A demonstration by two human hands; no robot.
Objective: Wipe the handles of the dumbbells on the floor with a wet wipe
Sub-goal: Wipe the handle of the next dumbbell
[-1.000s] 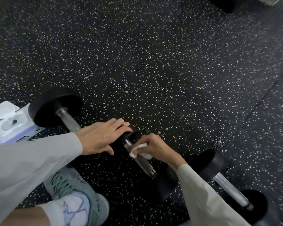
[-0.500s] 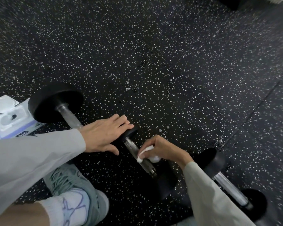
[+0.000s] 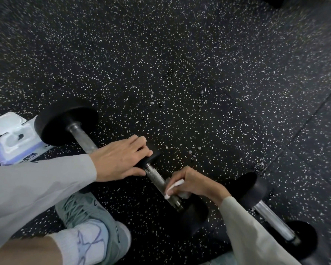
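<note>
My right hand (image 3: 194,183) is clamped around the wet wipe (image 3: 175,185), folding it over the knurled handle (image 3: 160,183) of the middle dumbbell (image 3: 194,215). That grip now sits near the handle's near end, just short of the near head. 1.0 s ago it was close to the far collar; 0.5 s ago it was about mid-handle. I judge 1 lengthwise pass on this handle to be almost complete.

My left hand (image 3: 120,160) lies flat, fingers together, pressed on the far head of the same dumbbell, holding nothing. It has stayed there across all 3 frames, which keeps the dumbbell from rolling under the stroke.

Outward from there, 2 more dumbbells rest on the speckled rubber floor (image 3: 199,64): the left dumbbell (image 3: 65,123), its handle running under my left wrist, and the right dumbbell (image 3: 275,222), its handle bare and shiny. Neither has moved. I cannot tell from the view whether either has been wiped.

The wet wipe pack (image 3: 13,138) lies at the left edge with its lid open, just beside the left dumbbell's head. My grey shoe (image 3: 88,219) is planted near the middle dumbbell.
</note>
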